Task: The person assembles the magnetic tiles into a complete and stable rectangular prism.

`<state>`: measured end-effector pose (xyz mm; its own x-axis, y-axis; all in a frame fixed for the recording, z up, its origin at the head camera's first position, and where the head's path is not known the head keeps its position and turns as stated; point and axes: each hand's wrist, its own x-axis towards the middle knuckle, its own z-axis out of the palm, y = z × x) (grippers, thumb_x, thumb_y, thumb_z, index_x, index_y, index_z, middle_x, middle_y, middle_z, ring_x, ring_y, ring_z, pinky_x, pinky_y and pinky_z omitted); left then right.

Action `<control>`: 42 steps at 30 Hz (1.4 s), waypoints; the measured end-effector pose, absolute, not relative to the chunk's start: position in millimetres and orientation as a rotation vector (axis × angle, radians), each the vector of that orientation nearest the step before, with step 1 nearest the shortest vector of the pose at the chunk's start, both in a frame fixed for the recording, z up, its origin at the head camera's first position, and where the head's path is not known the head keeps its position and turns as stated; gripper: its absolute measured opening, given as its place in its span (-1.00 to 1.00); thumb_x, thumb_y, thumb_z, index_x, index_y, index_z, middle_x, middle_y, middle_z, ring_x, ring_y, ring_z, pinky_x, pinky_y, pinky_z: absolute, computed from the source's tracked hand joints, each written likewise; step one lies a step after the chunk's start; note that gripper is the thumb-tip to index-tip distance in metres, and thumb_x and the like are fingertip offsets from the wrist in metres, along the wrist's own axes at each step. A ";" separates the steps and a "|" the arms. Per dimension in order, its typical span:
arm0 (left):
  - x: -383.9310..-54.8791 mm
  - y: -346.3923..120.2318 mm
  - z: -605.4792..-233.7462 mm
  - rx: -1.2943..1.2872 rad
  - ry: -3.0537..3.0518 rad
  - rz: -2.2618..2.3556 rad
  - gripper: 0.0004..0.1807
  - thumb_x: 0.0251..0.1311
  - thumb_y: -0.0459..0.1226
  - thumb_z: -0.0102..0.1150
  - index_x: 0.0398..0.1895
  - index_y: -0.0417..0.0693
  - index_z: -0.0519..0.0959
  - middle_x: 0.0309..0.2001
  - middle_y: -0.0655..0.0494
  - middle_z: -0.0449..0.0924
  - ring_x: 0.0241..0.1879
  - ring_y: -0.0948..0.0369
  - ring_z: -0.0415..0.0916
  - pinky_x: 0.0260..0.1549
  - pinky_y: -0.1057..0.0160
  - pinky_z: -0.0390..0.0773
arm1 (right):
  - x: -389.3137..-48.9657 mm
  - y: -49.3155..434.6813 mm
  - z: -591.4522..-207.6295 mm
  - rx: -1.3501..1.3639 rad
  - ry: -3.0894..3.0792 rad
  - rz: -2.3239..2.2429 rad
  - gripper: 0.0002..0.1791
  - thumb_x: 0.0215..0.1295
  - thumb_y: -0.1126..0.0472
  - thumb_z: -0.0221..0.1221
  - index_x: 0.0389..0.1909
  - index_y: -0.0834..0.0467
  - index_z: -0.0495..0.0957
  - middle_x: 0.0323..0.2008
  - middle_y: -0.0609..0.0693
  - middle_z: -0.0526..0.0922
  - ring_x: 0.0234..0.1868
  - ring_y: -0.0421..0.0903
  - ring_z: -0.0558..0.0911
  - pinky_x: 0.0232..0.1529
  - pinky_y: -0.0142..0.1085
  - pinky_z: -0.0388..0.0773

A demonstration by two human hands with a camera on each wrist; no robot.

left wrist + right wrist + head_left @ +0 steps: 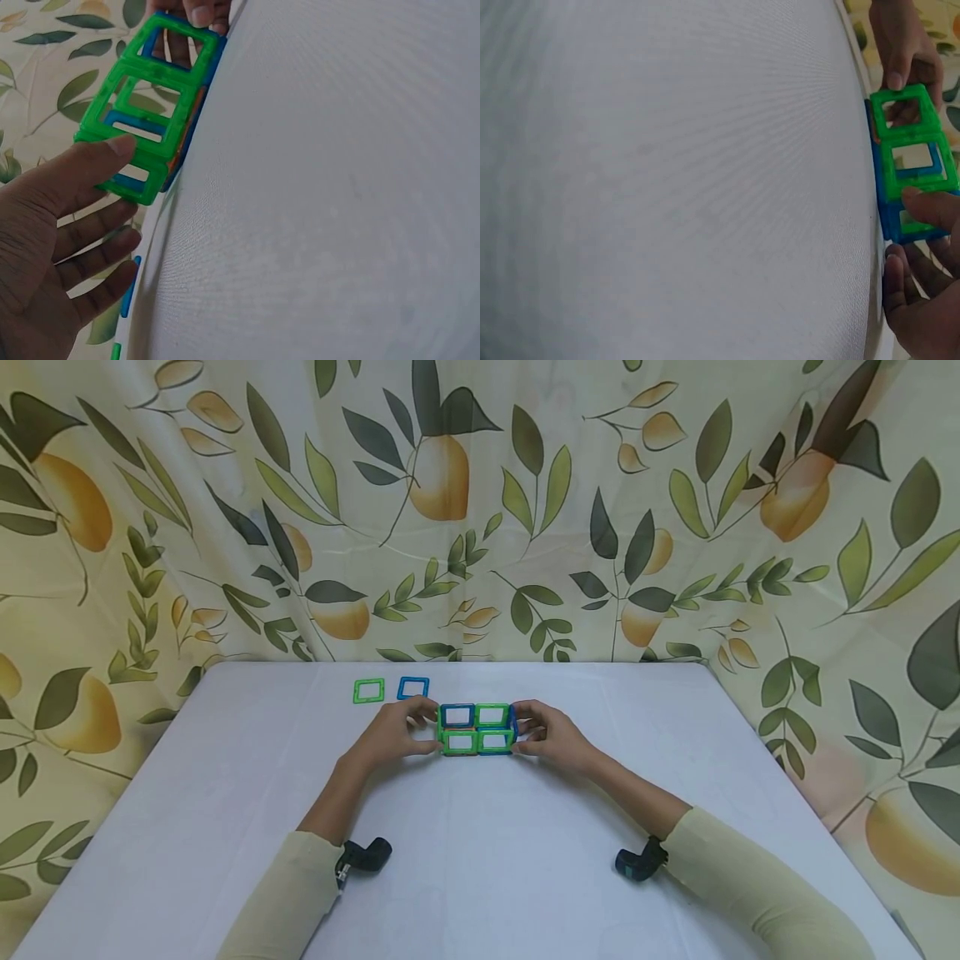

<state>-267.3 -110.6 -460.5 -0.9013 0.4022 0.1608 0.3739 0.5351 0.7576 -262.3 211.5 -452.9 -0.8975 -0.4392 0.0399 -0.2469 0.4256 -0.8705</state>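
Note:
A small box-shaped build of magnetic tiles [477, 729] stands on the white table, two square frames wide. Its front tiles are green, with blue and green ones behind and a thin orange edge low down. My left hand [390, 731] holds its left end, thumb at the front and fingers toward the back. In the left wrist view that thumb presses a green tile [161, 73], while the other fingers of the left hand [37, 240] spread below. At the opposite end, my right hand [555, 735] grips the blue side between thumb and fingers.
Behind the left hand, a loose green square tile [356, 692] and a loose blue one [413, 679] lie near the far edge of the white table [480, 860]. A curtain [480, 577] with fruit and leaf print hangs beyond it. Black cameras [369, 856] sit on both wrists.

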 end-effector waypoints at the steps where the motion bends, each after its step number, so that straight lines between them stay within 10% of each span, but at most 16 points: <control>1: -267.4 -110.5 -460.7 0.689 2.725 1.329 -0.41 0.07 -0.29 0.61 0.19 -0.15 0.60 0.05 0.02 0.70 0.05 0.05 0.59 0.14 0.05 0.61 | -262.3 211.8 -453.0 -0.604 2.484 -1.466 -0.27 0.25 0.45 0.43 0.42 0.37 0.37 0.24 0.30 0.59 0.14 0.18 0.61 0.04 -0.27 0.61; 21: -267.3 -112.1 -457.4 0.682 2.721 1.285 -0.34 0.06 -0.31 0.62 0.26 -0.12 0.56 0.12 -0.01 0.68 0.11 0.02 0.58 0.18 0.03 0.59 | -257.8 207.8 -443.6 -0.575 2.463 -1.453 -0.28 0.27 0.53 0.35 0.43 0.47 0.31 0.29 0.44 0.50 0.20 0.32 0.55 0.20 0.15 0.51; 42: -279.7 -126.6 -453.6 0.573 2.825 1.238 -0.34 0.17 -0.29 0.57 0.35 -0.17 0.54 0.24 -0.04 0.58 0.22 -0.04 0.48 0.21 -0.03 0.55 | -264.8 209.7 -455.4 -0.587 2.473 -1.452 -0.28 0.27 0.51 0.36 0.42 0.49 0.31 0.28 0.44 0.51 0.17 0.32 0.56 0.10 0.01 0.58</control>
<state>-279.7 -126.6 -453.6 -0.9333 0.3306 0.1401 0.3271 0.6218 0.7116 -264.8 209.7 -455.4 -0.8974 -0.4409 0.0168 -0.2296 0.4340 -0.8712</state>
